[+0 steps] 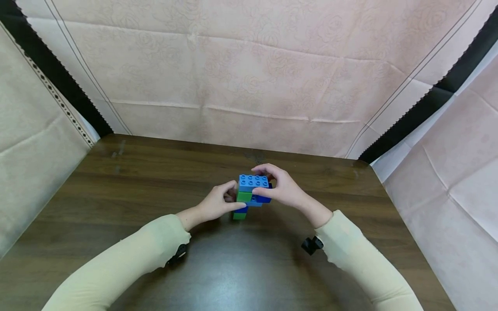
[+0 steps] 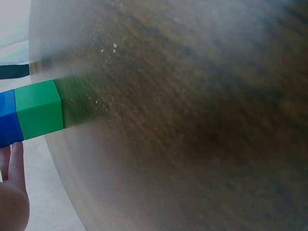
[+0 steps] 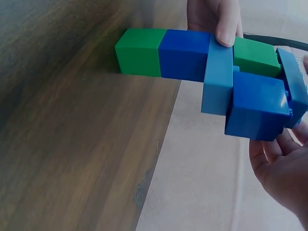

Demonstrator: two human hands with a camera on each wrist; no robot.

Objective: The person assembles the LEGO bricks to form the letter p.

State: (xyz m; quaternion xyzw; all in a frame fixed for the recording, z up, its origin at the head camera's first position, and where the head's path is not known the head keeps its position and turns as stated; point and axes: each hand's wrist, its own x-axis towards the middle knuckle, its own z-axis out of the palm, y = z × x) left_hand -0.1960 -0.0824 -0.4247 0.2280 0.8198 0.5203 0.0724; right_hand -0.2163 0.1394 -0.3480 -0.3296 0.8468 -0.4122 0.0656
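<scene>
A tower of toy building bricks stands on the table between both hands. From the bottom it has a green brick (image 3: 140,52), a dark blue brick (image 3: 184,55) and a wider light blue brick (image 3: 219,79). Above these, a second green brick (image 3: 256,55) sits beside an offset dark blue brick (image 3: 257,103). A studded light blue brick (image 1: 253,183) lies across the top; in the right wrist view, studs show in a gap beneath it. My left hand (image 1: 217,203) grips the tower's left side, thumb in front. My right hand (image 1: 285,188) pinches the top brick from the right.
The brown wooden table (image 1: 136,185) extends around the tower. Behind it hangs a pale patterned cloth (image 1: 241,77), with more cloth at both sides. Dark wrist devices sit at the sleeves, one (image 1: 312,245) below the right cuff.
</scene>
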